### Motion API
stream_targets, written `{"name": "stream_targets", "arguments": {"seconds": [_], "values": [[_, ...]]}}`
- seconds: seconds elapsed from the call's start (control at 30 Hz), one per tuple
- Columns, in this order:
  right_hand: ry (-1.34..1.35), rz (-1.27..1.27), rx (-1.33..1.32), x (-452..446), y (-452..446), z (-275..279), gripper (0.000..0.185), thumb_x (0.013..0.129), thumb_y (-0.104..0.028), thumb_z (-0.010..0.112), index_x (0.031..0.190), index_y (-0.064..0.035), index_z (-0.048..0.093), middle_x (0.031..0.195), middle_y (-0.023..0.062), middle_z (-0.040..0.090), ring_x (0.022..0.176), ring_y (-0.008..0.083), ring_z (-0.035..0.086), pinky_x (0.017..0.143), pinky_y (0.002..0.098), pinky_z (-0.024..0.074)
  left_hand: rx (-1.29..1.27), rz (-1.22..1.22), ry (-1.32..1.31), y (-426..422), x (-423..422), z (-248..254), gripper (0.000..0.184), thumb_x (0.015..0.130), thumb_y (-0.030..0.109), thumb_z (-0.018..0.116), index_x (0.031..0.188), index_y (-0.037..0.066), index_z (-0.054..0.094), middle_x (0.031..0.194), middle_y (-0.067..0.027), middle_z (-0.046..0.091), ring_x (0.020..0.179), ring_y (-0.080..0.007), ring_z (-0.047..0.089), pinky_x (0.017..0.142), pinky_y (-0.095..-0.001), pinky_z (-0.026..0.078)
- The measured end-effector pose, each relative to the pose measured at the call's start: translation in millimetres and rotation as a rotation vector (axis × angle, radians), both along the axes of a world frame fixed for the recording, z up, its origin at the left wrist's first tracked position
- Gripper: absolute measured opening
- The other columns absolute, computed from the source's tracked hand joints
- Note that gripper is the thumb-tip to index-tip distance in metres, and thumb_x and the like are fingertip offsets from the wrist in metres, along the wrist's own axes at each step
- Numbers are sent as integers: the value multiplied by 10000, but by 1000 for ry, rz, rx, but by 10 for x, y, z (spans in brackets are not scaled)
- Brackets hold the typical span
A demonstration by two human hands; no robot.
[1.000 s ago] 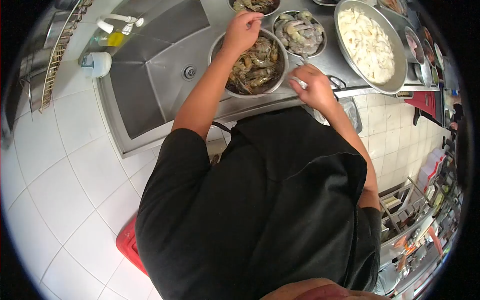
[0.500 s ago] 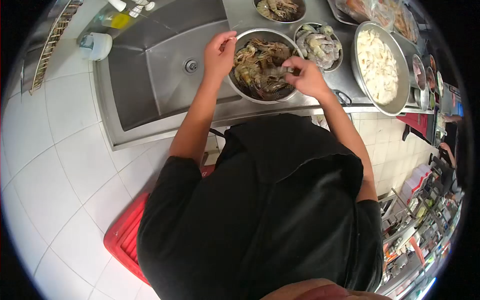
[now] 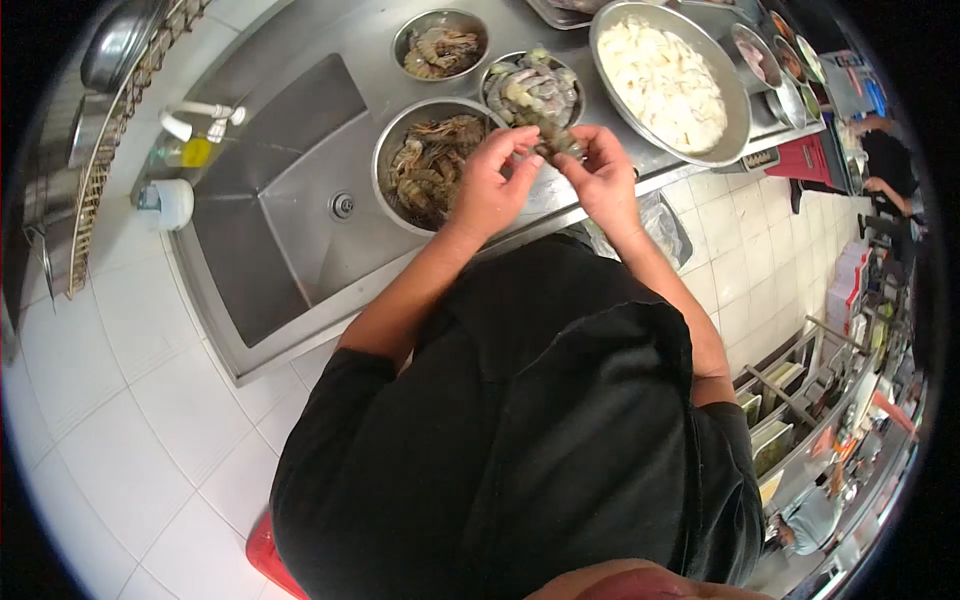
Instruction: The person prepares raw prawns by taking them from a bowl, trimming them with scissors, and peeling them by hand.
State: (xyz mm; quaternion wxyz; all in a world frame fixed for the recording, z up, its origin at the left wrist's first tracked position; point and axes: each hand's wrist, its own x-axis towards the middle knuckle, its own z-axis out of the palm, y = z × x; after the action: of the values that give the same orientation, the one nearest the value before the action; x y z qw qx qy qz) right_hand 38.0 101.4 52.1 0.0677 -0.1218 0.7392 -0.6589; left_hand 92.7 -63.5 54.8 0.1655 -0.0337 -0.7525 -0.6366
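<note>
Glossy grey-brown shrimp [image 3: 566,146] pinched from both sides!

Here it is, just right of the round steel bowl of dark-brown shrimp [image 3: 386,143]: left hand [image 3: 495,182] and right hand [image 3: 606,183], fingers of both gripping it. The steel surface [image 3: 552,190] drops off close below that bowl; the grey steel sink [image 3: 300,215] opens to its left. Crowding in at its right, a small steel bowl of pale-grey shrimp [image 3: 579,108], then a wide steel bowl of white pieces [image 3: 737,105].
</note>
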Motion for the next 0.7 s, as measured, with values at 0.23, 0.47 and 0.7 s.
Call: {"name": "stream_targets", "arguments": {"seconds": [0.23,0.47,0.7], "values": [[172,109,14,177,386,233,349,803,57,666,1146,23,608,1096,125,607,981,198,628,808,286,559,283,-105,-128,477,-43,-69,493,909,18,630,1364,-14,441,1213,-106,602,1087,-144,568,909,-282,457],[147,-62,61,132,827,95,205,837,18,650,1038,-12,676,870,54,650,813,142,624,704,264,502,595,-77,-300,722,-80,-283,408,912,-25,567,1308,-10,473,1147,-106,608,996,-121,580,853,-285,485],[-394,-60,-317,-32,1305,-132,299,882,-24,644,1179,-3,615,1049,35,634,892,115,613,799,269,506,811,-105,-387,925,-56,-257,394,937,22,561,1318,13,461,1099,-91,597,937,-137,587,792,-300,495]]}}
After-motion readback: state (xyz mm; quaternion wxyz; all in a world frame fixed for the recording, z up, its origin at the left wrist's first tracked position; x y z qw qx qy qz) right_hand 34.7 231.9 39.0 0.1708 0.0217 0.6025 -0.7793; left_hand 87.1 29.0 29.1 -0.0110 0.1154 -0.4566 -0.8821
